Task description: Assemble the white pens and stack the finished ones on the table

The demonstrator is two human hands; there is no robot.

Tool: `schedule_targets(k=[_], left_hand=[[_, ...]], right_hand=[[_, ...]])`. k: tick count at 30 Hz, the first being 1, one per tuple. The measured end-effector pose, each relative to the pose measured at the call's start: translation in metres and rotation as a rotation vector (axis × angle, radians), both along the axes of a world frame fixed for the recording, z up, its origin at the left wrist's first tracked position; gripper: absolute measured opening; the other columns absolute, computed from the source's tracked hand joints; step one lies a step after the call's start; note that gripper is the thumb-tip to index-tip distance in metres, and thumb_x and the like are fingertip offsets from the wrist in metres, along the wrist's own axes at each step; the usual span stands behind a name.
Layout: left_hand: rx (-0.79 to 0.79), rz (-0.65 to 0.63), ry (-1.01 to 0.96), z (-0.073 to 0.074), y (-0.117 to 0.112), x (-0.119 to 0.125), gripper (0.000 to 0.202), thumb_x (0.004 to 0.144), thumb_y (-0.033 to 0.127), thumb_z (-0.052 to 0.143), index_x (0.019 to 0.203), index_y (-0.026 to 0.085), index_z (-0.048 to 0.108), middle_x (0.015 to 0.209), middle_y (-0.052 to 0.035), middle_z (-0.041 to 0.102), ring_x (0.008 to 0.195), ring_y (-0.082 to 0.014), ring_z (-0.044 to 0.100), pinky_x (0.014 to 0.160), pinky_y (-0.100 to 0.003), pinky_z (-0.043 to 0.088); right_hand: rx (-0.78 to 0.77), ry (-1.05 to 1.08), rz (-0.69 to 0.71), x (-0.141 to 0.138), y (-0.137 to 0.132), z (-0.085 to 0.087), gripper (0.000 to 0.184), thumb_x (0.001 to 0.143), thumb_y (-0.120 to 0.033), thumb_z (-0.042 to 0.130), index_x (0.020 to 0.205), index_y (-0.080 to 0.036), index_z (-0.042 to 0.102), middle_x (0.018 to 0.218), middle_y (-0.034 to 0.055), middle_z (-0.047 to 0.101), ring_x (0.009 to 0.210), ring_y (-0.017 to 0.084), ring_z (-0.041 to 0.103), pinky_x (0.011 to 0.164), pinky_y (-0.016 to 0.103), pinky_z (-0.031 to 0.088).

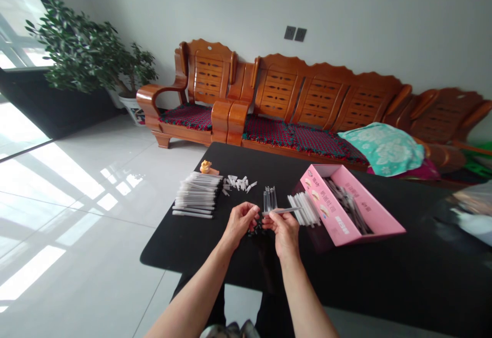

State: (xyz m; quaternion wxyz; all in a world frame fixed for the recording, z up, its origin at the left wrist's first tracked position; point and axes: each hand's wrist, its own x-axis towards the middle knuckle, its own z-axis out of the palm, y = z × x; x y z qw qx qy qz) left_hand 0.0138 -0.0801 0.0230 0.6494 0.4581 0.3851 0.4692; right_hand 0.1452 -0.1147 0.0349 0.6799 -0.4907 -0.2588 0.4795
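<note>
Black tabletop (215, 256) fills the near ground, set on glossy white floor tiles (77, 210) in a bright room. Both forearms reach in from the bottom edge. The right hand (285, 229) pinches a slim white stick (283, 210) between thumb and forefinger, the other fingers curled under. The stick is held just above the table in front of the person. Its long axis runs nearly level from left to right, and its free end points right, toward the pink box. The left hand (240, 221) sits at the stick's left end with fingertips pressed together; whether they grip anything is too small to tell. Small dark pieces (255, 232) lie on the table under the hands.

Just beyond stands an upright cluster of clear tubes (269, 198), with a fanned row of white sticks (305, 209) to its right. Beside that row lies an open pink cardboard box (378, 215) holding dark sticks (348, 203). To the left rests a stacked pile of white sticks (196, 194), with scattered small white caps (239, 183) and a small orange figurine (207, 167) behind it.

Farther back, a carved wooden sofa (307, 97) lines the wall, a teal cloth (384, 148) lies on its seat, and a leafy potted plant (84, 56) stands by the window.
</note>
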Motion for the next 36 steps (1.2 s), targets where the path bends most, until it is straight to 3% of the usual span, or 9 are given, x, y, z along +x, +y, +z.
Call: schedule_targets(k=[4,10,13,16,18,22,27,31,36], left_hand=[[-0.008,-0.035,0.052,-0.007,0.000,0.001,0.046,0.077,0.057,0.065,0.072,0.012,0.061,0.057,-0.0002,0.058,0.042,-0.0067,0.048,0.038,-0.017,0.035],[0.037,-0.042,0.046,-0.003,0.000,0.000,0.035,0.073,0.045,0.073,0.075,0.012,0.061,0.053,0.0021,0.055,0.042,-0.0055,0.045,0.041,-0.016,0.035],[0.036,0.013,0.060,-0.007,0.003,-0.003,0.034,0.079,0.045,0.066,0.084,0.012,0.063,0.066,-0.0019,0.062,0.046,-0.0078,0.051,0.043,-0.018,0.040],[0.089,0.118,0.273,-0.020,0.010,-0.012,0.026,0.082,0.039,0.061,0.088,0.014,0.065,0.066,-0.0023,0.062,0.051,-0.0117,0.056,0.045,-0.021,0.044],[0.202,0.231,0.497,-0.030,0.015,-0.020,0.018,0.083,0.030,0.058,0.090,0.016,0.067,0.070,-0.0035,0.063,0.060,-0.0147,0.061,0.053,-0.024,0.050],[0.510,0.437,0.850,-0.045,0.026,-0.033,0.030,0.083,0.016,0.054,0.111,0.016,0.064,0.112,-0.0121,0.065,0.099,-0.0230,0.064,0.089,-0.037,0.053],[0.643,0.425,1.087,-0.057,0.042,-0.033,0.047,0.084,0.014,0.052,0.131,0.009,0.053,0.140,-0.0180,0.049,0.134,-0.0308,0.042,0.111,-0.044,0.038],[0.618,0.364,1.172,-0.063,0.049,-0.031,0.048,0.083,0.014,0.053,0.130,0.008,0.053,0.137,-0.0196,0.053,0.134,-0.0324,0.042,0.110,-0.048,0.038],[0.659,0.320,1.120,-0.058,0.041,-0.031,0.033,0.089,0.015,0.046,0.117,0.015,0.063,0.119,-0.0138,0.063,0.111,-0.0266,0.058,0.098,-0.040,0.046]], right_hand=[[-0.010,-0.002,-0.004,0.000,0.001,-0.001,0.030,0.062,-0.028,0.082,0.081,-0.013,0.064,0.063,0.0055,0.072,0.050,0.016,0.067,0.046,0.023,0.055],[0.000,0.021,0.000,0.001,0.001,-0.004,0.025,0.064,-0.025,0.079,0.079,-0.014,0.063,0.064,0.0057,0.073,0.053,0.018,0.069,0.050,0.026,0.057],[0.013,0.084,0.008,0.006,0.002,-0.004,0.018,0.063,-0.021,0.074,0.072,-0.015,0.060,0.070,0.0071,0.074,0.062,0.021,0.072,0.059,0.032,0.060],[-0.025,0.069,0.010,0.013,0.001,-0.009,0.017,0.061,-0.020,0.073,0.070,-0.015,0.061,0.066,0.0056,0.073,0.058,0.020,0.070,0.054,0.029,0.059],[-0.076,0.021,-0.016,0.019,0.000,-0.016,0.018,0.061,-0.024,0.075,0.071,-0.014,0.063,0.059,0.0028,0.069,0.050,0.016,0.066,0.047,0.025,0.056],[-0.168,-0.037,-0.041,0.026,-0.003,-0.035,0.026,0.063,-0.033,0.078,0.074,-0.013,0.066,0.051,-0.0005,0.064,0.040,0.013,0.059,0.038,0.022,0.050],[-0.181,-0.057,-0.018,0.026,-0.005,-0.044,0.032,0.061,-0.039,0.081,0.072,-0.013,0.067,0.050,-0.0010,0.062,0.038,0.012,0.057,0.035,0.021,0.046],[-0.180,-0.048,0.001,0.026,-0.005,-0.040,0.033,0.061,-0.040,0.082,0.073,-0.013,0.067,0.051,-0.0014,0.063,0.038,0.012,0.057,0.036,0.021,0.046],[-0.174,-0.050,-0.002,0.026,-0.006,-0.039,0.032,0.063,-0.038,0.081,0.073,-0.013,0.067,0.050,-0.0009,0.063,0.038,0.012,0.057,0.036,0.021,0.046]])
